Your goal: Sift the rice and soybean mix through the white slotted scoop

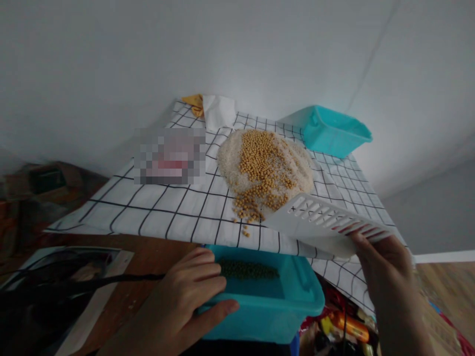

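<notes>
Head view. Left hand (187,296), lower centre of the frame: fingers (202,272) curled over the near rim of a teal tub (285,309), thumb pressed on its outer wall, a firm hold. The tub sits below the front edge of the surface. A thin layer of green beans (248,270) lies inside, just beside the fingertips.

Right hand (386,264), lower right: fingers closed on the rear end of a white slotted scoop (315,217), fingertips showing through the slots. The scoop is tilted, its front edge touching the near side of a pile of rice and yellow beans (265,165) at frame centre.

The pile rests on a checked cloth (166,207) spread over the surface. A few loose yellow beans lie just below the pile, near the cloth's front edge. A second tub (334,131), also teal, stands at upper right, near the pile's far side.
</notes>
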Motion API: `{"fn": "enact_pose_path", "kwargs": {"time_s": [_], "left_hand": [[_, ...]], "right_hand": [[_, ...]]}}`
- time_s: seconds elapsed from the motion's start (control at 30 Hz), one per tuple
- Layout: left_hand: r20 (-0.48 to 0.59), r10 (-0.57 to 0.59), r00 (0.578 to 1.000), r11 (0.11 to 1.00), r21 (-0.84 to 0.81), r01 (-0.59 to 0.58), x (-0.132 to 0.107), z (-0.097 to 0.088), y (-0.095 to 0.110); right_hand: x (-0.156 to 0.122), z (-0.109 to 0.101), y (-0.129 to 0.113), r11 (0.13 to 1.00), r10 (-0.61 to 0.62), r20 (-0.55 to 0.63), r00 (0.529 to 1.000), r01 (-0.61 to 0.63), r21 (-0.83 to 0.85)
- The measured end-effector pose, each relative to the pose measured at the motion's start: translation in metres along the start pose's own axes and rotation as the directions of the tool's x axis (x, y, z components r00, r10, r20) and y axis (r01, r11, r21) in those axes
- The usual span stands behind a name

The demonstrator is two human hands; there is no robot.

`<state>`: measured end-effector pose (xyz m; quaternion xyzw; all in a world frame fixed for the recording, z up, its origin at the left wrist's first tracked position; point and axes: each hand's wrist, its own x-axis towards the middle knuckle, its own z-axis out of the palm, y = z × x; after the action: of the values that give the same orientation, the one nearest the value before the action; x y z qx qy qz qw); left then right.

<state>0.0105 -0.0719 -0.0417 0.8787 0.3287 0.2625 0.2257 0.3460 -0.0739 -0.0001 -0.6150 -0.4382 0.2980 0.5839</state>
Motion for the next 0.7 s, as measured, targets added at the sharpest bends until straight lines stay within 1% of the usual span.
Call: {"fn": "enact_pose_path", "kwargs": {"time_s": [0.17, 0.3, 0.4, 0.53, 0.7], "left_hand": [[-0.020, 0.023, 1.000, 1.000, -0.014, -0.023, 0.001, 0.000, 0.000], [-0.024, 0.012, 1.000, 1.000, -0.009, -0.012, 0.001, 0.000, 0.000], [-0.017, 0.009, 1.000, 1.000, -0.017, -0.010, 0.001, 0.000, 0.000], [-0.015, 0.004, 1.000, 1.000, -0.015, -0.004, 0.002, 0.001, -0.001], [0.002, -0.006, 1.000, 1.000, -0.013, 0.006, -0.001, 0.000, -0.001]], "right_hand": [[0.002, -0.003, 0.006, 0.998, -0.068, -0.006, 0.998, 0.068, -0.005], [0.003, 0.000, 0.005, 0.997, -0.067, -0.015, 0.998, 0.066, -0.024], [0.005, 0.006, 0.002, 0.998, -0.063, 0.002, 0.998, 0.063, -0.030], [0.006, 0.014, -0.001, 0.998, -0.054, -0.015, 0.998, 0.054, -0.015], [0.005, 0.015, -0.001, 0.999, -0.034, 0.000, 0.999, 0.034, 0.010]]}}
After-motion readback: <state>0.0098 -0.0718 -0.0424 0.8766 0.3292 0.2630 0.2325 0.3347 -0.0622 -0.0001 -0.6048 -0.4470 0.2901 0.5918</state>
